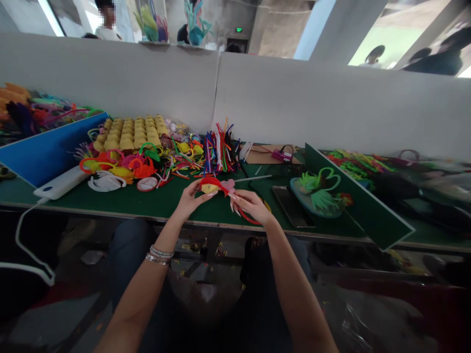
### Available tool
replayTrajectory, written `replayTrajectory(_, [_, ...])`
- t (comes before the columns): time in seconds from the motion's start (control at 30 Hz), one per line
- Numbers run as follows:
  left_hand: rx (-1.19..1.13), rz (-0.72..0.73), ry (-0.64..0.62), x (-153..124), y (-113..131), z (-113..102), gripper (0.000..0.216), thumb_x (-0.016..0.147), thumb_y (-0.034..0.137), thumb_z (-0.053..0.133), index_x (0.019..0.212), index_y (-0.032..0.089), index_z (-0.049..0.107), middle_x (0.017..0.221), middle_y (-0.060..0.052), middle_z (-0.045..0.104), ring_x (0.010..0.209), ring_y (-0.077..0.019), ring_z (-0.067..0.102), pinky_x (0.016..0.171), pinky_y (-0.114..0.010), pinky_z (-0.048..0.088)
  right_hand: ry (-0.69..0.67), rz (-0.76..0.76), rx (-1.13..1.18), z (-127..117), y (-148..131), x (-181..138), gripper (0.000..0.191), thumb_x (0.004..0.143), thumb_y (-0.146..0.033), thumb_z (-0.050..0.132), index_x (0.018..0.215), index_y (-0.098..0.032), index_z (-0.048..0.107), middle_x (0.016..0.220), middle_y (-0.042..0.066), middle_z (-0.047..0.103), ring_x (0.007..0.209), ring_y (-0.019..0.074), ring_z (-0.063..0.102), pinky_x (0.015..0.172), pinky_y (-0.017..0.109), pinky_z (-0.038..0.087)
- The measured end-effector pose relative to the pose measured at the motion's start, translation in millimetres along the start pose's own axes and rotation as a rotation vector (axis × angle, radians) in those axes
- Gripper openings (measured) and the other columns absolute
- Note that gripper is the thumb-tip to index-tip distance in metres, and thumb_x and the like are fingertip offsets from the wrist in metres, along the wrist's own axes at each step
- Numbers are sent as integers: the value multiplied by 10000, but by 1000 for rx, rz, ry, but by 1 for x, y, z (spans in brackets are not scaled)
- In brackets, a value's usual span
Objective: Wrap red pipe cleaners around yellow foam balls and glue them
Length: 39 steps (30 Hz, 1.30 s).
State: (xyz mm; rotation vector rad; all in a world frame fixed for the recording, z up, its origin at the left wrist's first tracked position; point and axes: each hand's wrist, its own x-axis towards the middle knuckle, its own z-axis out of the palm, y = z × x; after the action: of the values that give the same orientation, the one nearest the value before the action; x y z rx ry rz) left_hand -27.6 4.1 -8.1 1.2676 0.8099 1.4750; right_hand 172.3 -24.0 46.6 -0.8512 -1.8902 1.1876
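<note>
My left hand point(192, 198) pinches a small yellow piece wrapped in a red pipe cleaner point(210, 186), held just above the green table point(147, 203). My right hand point(251, 206) is closed on the other end of the red pipe cleaner, which loops down past its fingers point(247, 218). A pale pink bit point(228, 185) shows between the two hands. Both hands are close together over the table's near edge.
A pile of finished coloured pipe-cleaner pieces point(121, 166) and yellow moulded shapes point(130, 132) lies at left. An upright bundle of pipe cleaners point(219, 152) stands behind the hands. A white power bank point(61, 184), a phone point(292, 206), a green craft figure point(318, 193) and dividers point(360, 206) surround them.
</note>
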Motion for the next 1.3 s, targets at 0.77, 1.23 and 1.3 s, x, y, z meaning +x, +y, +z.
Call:
replayTrajectory(0.77, [-249, -289, 21, 5, -13, -1, 513, 594, 541, 699, 963, 188, 647, 943, -64, 694, 895, -197, 622, 711, -282, 452, 184, -94, 96, 0, 2, 0, 397, 693, -546, 653, 769, -187, 502, 565, -55, 470, 489, 68, 422, 458, 211, 340])
replayTrajectory(1.23, [340, -76, 537, 14, 16, -30, 543, 553, 474, 753, 959, 165, 565, 928, -64, 643, 883, -188, 595, 775, -313, 434, 550, 182, -997, -9, 35, 5, 379, 741, -533, 587, 887, -187, 530, 867, 80, 611, 848, 239, 534, 702, 322, 359])
replayTrajectory(1.3, [341, -124, 509, 12, 21, -37, 559, 541, 480, 764, 934, 177, 508, 822, -42, 635, 785, -176, 604, 708, -297, 432, 455, 254, -1072, -2, 37, 7, 402, 737, -551, 580, 889, -183, 522, 910, 97, 619, 879, 264, 542, 694, 322, 351])
